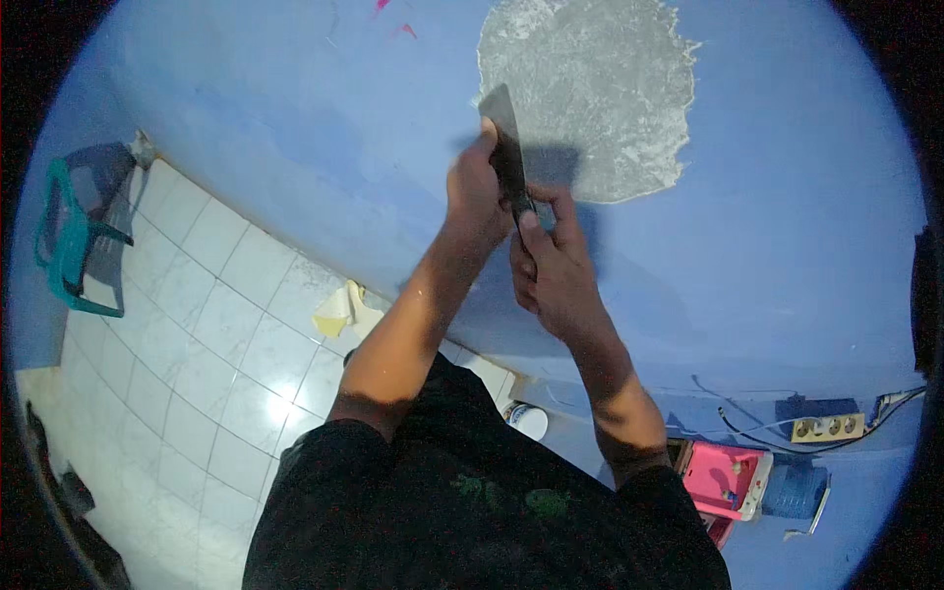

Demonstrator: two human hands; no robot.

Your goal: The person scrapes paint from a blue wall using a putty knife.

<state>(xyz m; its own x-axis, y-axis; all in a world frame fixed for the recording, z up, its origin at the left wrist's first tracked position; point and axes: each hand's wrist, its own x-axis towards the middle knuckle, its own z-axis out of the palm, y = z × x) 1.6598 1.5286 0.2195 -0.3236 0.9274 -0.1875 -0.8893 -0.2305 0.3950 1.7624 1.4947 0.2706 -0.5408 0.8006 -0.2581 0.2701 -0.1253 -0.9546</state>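
My right hand (553,265) is closed around the black handle of a dark, flat-bladed scraper (507,140). The blade points up towards the wall, its wide end overlapping the left edge of a rough grey patch (590,96). My left hand (476,181) is at the left side of the blade, its thumb lying along the edge; its other fingers are mostly hidden behind the tool. Around the grey patch, with its ragged rim, is a blue painted wall (310,118). Whether the blade touches the wall cannot be told.
Peeled pieces of pale material (343,310) lie on the white tiled floor (214,332) along the wall. A green plastic chair (70,251) stands far left. At lower right are a socket strip (827,428) with cables and a pink plastic drawer unit (723,479). A white tub (529,422) is near my body.
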